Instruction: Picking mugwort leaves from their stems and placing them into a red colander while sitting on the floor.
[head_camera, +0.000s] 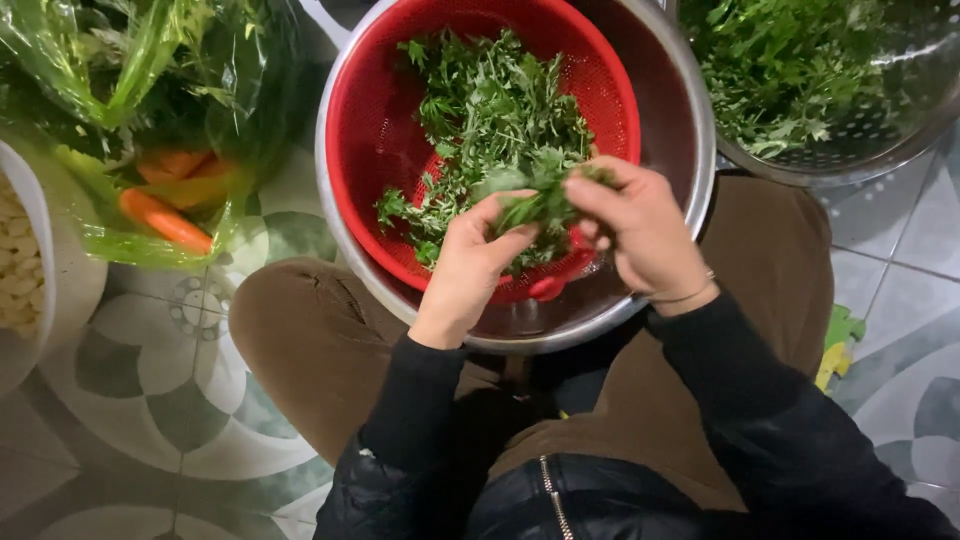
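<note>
Over red colander (375, 130) of greens (490, 120), both hands pinching a sprig (540, 205), probably herbs.

Red colander (372, 130), dark green herbs (495, 120), orange carrots (165, 218), seemingly grey-green patterned floor tiles (150, 380)

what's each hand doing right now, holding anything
Left hand: closed on a sprig of leafy greens.
Right hand: closed on the same greens, over the red strainer.

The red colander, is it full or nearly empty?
Partly full: leafy greens cover the bottom of the red colander, while its upper walls stay bare.
</note>
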